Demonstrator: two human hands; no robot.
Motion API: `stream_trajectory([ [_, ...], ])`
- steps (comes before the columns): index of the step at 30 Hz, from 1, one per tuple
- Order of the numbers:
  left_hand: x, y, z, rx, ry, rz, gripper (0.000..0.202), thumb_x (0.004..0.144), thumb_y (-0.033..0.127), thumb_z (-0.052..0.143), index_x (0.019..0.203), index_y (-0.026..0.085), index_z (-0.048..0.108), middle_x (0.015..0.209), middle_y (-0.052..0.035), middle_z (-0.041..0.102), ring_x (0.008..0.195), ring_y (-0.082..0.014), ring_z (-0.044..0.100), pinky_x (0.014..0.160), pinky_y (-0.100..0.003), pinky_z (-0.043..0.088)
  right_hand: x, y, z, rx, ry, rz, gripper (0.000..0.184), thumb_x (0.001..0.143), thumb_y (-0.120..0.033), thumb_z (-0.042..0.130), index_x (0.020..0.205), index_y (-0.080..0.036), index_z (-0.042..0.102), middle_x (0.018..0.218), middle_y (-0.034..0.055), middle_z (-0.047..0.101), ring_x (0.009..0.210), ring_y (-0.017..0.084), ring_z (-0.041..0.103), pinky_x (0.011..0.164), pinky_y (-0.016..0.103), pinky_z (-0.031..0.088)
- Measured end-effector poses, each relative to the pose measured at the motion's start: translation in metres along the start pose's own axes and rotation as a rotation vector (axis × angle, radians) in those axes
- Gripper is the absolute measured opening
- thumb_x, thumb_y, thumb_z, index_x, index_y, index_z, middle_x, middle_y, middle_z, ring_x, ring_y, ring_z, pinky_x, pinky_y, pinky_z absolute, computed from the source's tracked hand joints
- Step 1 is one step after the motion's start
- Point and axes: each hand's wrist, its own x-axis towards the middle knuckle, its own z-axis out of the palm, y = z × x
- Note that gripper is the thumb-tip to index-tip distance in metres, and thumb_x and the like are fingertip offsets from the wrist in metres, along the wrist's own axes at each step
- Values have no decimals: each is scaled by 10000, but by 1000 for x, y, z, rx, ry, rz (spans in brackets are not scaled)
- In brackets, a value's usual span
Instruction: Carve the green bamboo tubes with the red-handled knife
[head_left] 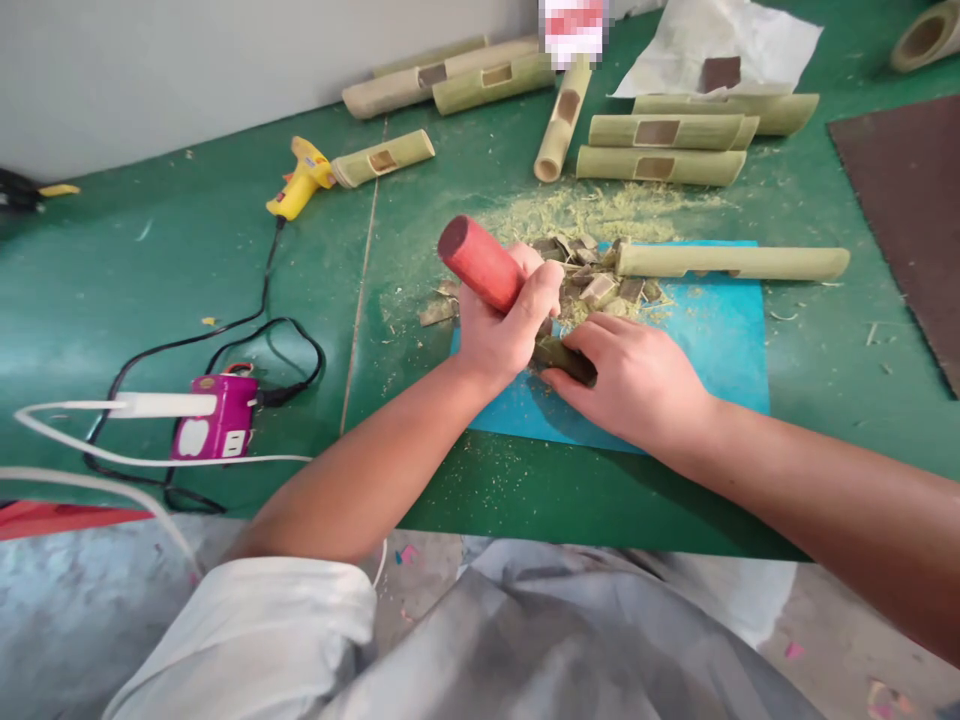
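My left hand (506, 335) is wrapped around the thick red round handle (484, 265) of a tool. Its butt end points up and to the left, and its working end is hidden under the fist. Just right of it, my right hand (637, 370) closes over a short dark-green bamboo piece (559, 352) and holds it down on a blue sheet (720, 350). The tool's lower end meets or nearly meets this piece; I cannot tell which. Behind both hands lies a heap of bamboo chips (600, 285) and shavings. A long bamboo tube (787, 263) rests at the sheet's far edge.
Several notched bamboo tubes (660, 165) lie at the back. A yellow glue gun (300, 185) is at the left, its cord near a purple power block (214, 420) with white cables. A dark brown board (907, 200) lies on the right of the green table (420, 470).
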Motion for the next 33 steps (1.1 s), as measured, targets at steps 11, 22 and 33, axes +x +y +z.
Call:
stream_trajectory([
  [11,-1,-2,-10,217,-56,188,308,962,395,621,737,203,536,657,31,547,571,-88,519,563,-275,436,-5,0,0,-49,55,-35,214,843,-367,646,808,-156,652,774,60,612,701,166,512,618,306,312],
  [22,-6,-2,-7,174,89,152,308,923,419,685,715,214,586,629,35,599,565,-110,587,647,-316,527,-7,-2,3,-71,42,-41,213,873,-358,601,815,-159,651,803,79,641,722,185,550,597,313,308],
  [33,-2,-1,-6,210,-71,246,254,940,311,664,725,202,582,650,32,587,567,-98,583,567,-268,469,-7,-6,2,-98,-7,14,247,901,-373,541,861,-162,664,827,85,695,711,199,593,577,328,263],
])
